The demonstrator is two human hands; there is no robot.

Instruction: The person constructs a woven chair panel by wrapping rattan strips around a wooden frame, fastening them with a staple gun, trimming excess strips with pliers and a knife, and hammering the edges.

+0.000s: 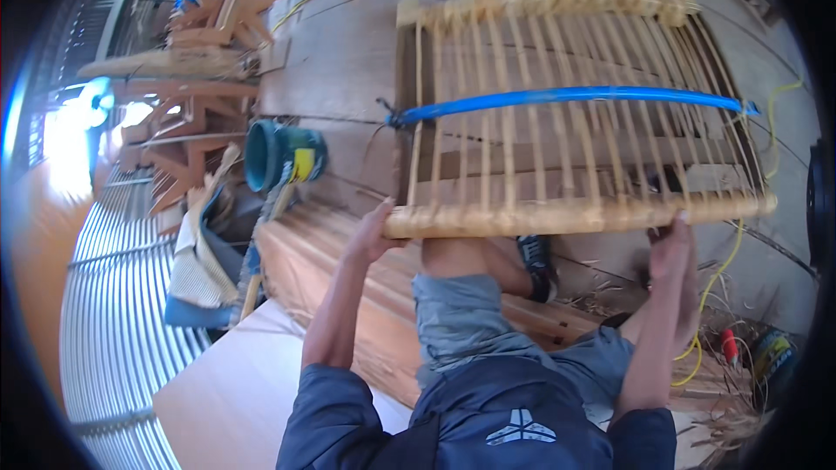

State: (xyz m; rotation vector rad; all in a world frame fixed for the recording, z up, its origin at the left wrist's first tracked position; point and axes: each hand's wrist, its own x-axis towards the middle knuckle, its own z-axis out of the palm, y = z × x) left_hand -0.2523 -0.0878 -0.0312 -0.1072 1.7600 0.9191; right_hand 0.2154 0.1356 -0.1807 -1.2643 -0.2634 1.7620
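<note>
In front of me is a wooden frame (557, 219) strung with pale cane strips, its near and far bars wrapped in the same strips. My left hand (374, 233) is closed on the near bar's left end. Further right along that bar, my right hand (669, 242) grips it from below, its fingers partly hidden. A blue tube (566, 96) crosses the strips from side to side, with a dark tie at its left end. The frame is tilted up over my knees, and its edges look slightly blurred.
I sit on a wooden beam (322, 248). To the left are a green bucket (261, 157), a folded woven mat (200, 270) and stacked wooden pieces (205, 113). A yellow cord (718, 274), a red bottle (730, 346) and cane scraps (740, 422) lie right.
</note>
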